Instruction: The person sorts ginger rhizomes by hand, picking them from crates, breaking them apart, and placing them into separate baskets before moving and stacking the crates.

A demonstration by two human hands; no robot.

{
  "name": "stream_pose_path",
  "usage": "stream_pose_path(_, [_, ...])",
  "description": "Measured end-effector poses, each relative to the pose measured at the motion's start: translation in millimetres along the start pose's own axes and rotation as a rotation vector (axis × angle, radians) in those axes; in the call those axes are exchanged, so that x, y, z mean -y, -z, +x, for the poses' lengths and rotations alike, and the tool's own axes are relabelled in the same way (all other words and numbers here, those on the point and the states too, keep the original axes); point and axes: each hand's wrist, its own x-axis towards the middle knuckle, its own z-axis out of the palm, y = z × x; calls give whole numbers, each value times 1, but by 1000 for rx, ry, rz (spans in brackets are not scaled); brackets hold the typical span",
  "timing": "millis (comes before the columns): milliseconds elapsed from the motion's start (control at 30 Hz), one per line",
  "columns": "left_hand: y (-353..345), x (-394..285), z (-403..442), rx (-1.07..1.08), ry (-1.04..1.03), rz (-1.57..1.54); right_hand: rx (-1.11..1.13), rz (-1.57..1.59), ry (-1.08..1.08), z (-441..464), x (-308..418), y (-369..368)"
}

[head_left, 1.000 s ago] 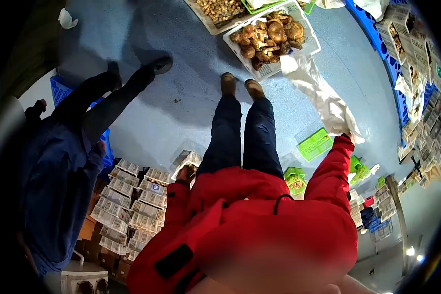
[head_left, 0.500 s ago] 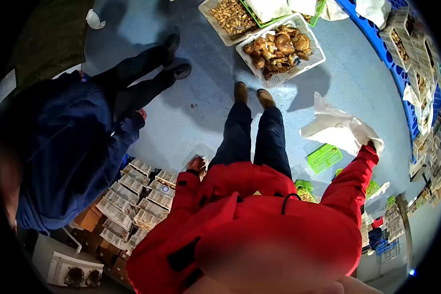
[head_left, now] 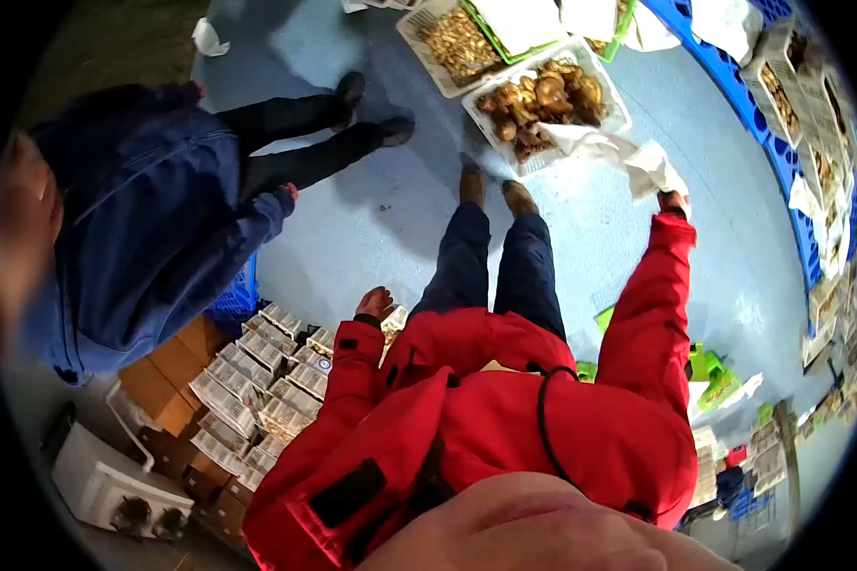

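"How far along is it?"

"The large white crate (head_left: pixel 617 107), on the floor (head_left: pixel 381 247) beyond the boots (head_left: pixel 519 197), is filled. The white sheet (head_left: pixel 652 167) reaches across one corner, touching or not I can't tell; I judge it unspread, with most big mushrooms (head_left: pixel 550 93) bare."

"Counts?"

"One such crate, close against one neighbouring crate (head_left: pixel 428 63); one held sheet; overlapping mushrooms, uncountable."

"Grip?"

"Two hands: the right hand (head_left: pixel 674 202) clutches the sheet's end; the left hand (head_left: pixel 375 303) hangs loose, apparently empty."
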Motion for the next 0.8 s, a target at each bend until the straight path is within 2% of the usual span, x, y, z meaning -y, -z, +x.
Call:
stream_pose_path(67, [1,8,9,-35,36,8,-62,-692,531,-59,-43,-32])
stream_pose_path(100, [2,15,10,20,6,-40,-89,-823,662,-85,-46,-42])
stream_pose_path(200, [-10,9,5,83,75,-27,-77,-968,894,-154,-42,-77])
stream_pose_path(300, [-17,-10,17,96,47,-31,-18,-1008,1045,-206,-38,-109])
stream_pose_path(333, [-25,-20,3,103,-39,-11,5,-1014,1081,-219,-36,-117])
stream_pose_path(433, [-27,-32,34,150,-24,-33,84,-1004,1155,-245,-49,-145])
stream_pose_path(467, [-42,-38,15,91,-90,-39,115,-1015,1158,-246,-56,-159])
stream_pose_path(500, [-41,-37,15,184,-114,-74,142,-1019,1159,-243,-62,-175])
stream_pose_path(567, [-38,-31,15,185,-100,-110,202,-1018,1139,-234,-80,-198])
stream_pose_path(633, [-29,-18,30,193,-170,-10,262,-1026,1113,-215,-102,-232])
stream_pose_path(800, [-55,-7,-1,68,-73,-169,353,-1110,1030,-160,-145,-329])
